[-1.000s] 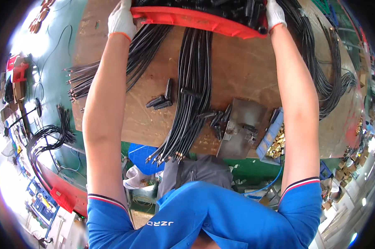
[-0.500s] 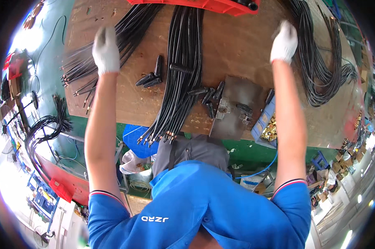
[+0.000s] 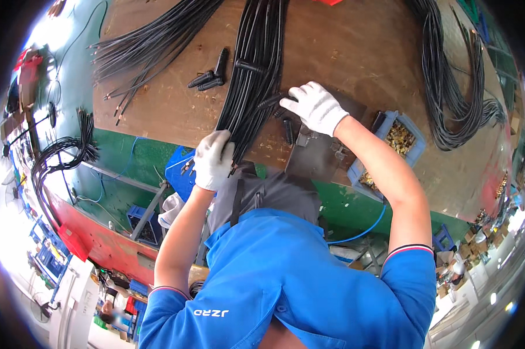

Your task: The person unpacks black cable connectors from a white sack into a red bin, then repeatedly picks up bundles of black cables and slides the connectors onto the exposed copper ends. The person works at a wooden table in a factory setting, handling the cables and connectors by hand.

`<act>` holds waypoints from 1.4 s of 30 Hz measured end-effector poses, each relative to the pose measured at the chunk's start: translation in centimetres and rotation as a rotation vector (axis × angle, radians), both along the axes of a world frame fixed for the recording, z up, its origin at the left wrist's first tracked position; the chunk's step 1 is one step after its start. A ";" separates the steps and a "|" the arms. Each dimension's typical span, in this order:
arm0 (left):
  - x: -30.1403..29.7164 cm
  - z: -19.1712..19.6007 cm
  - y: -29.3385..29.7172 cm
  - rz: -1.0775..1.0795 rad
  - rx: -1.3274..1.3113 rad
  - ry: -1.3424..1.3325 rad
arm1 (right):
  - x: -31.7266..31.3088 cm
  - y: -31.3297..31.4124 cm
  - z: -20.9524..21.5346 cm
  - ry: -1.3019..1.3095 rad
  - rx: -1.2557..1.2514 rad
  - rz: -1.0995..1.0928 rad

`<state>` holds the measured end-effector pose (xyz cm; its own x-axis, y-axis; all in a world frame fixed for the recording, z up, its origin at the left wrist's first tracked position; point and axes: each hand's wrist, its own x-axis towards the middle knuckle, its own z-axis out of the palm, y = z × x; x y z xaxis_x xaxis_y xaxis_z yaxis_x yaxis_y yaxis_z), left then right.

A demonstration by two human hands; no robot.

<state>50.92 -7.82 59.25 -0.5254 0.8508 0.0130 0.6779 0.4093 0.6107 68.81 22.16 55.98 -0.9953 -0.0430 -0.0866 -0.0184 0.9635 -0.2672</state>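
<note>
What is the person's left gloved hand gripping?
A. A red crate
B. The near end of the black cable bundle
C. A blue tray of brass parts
B: the left hand closes on the black cable bundle at the wooden bench edge.

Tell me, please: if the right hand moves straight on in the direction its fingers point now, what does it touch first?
The right hand points left across the bench. Its fingertips seem already at the central bundle of black cables, so that likely comes first, though depth is unclear.
</note>
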 end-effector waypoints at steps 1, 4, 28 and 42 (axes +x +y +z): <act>0.7 0.1 0.0 -0.034 -0.005 -0.010 | 0.0 -0.1 -0.1 -0.011 0.021 -0.012; 2.4 -0.6 0.1 -0.036 -0.030 -0.017 | 0.4 0.1 -1.7 0.086 0.047 -0.045; 3.1 -1.6 -1.9 -0.282 0.027 -0.066 | 2.3 -4.0 4.1 0.071 -1.501 -1.130; 3.3 -1.9 -2.6 -0.271 -0.080 -0.063 | -0.3 -6.6 1.9 -0.189 0.120 0.300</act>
